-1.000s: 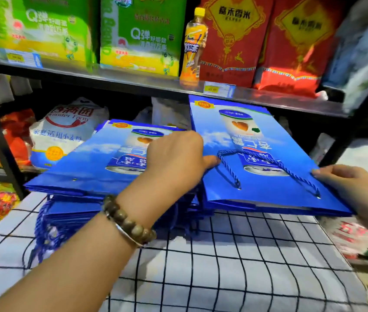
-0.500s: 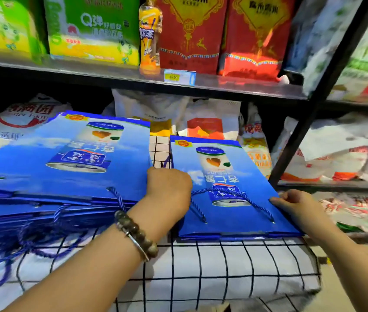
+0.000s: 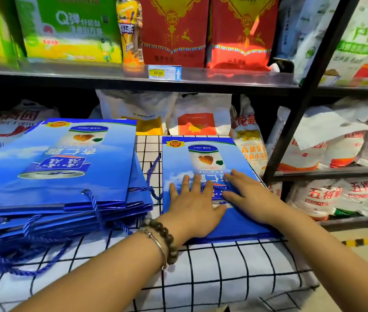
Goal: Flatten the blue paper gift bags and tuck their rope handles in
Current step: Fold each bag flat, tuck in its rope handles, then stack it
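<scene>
On the cloth (image 3: 223, 278) the stack (image 3: 54, 176) lies left and a single bag (image 3: 201, 154) right, a strip of cloth between them. Both hands rest flat on the bag, side by side: left hand (image 3: 195, 206) nearer the stack, right hand (image 3: 248, 194) just beside it. The stack's handles (image 3: 20, 255) spill over its near edge onto the cloth. Behind, sacks (image 3: 198, 113) stand under a shelf (image 3: 65, 73) — on it a bottle (image 3: 131, 34), with a price tag (image 3: 164, 73) on the front edge.
</scene>
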{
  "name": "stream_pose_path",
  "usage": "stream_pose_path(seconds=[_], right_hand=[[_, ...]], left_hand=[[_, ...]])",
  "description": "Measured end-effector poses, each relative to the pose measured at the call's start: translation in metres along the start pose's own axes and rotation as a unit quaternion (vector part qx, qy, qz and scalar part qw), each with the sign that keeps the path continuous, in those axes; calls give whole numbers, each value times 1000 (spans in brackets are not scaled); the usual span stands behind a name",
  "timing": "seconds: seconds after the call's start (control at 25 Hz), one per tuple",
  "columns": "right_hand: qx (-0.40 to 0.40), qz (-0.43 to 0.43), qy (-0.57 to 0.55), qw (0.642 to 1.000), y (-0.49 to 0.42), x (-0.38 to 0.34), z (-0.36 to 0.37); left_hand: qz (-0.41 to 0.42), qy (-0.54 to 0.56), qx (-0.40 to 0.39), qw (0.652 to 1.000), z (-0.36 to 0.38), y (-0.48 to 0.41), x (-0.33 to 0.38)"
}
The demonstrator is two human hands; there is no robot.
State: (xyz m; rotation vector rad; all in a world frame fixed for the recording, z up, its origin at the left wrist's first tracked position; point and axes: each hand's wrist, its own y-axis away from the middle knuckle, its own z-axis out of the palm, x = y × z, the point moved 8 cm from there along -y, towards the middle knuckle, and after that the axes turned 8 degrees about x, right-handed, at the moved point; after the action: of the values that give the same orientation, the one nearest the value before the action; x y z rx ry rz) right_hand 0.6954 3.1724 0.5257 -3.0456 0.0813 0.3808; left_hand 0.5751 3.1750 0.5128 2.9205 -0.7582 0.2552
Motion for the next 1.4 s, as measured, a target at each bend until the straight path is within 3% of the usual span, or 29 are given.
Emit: stream_pose_path(seconds=[0.12,0.32,0.52,0.68,1.04,1.24,1.4], right_hand=[[-58,-13,62,996,-1,3,19],[-78,-14,81,994,1,0,19],[63,-15,23,998,-25,-11,-13],[1,-7,40,999,-43,-7,11],[-1,0,50,999,-47,0,22],[40,-25,32,998,-38,-23,-10],[180,-88,-49,979,-27,-96,-61]], left_hand=[[4,-11,-9,1000,6,-4,-2],[3,-35,-14,999,6,-4,-2],[21,-68,133,989,-30,-26,4],[-23,-13,49,998,-4,-38,-7],[-26,-25,40,999,-4,-36,-7],[73,-20,116,990,-58,24,31],[195,34,265,944,-121,112,17]])
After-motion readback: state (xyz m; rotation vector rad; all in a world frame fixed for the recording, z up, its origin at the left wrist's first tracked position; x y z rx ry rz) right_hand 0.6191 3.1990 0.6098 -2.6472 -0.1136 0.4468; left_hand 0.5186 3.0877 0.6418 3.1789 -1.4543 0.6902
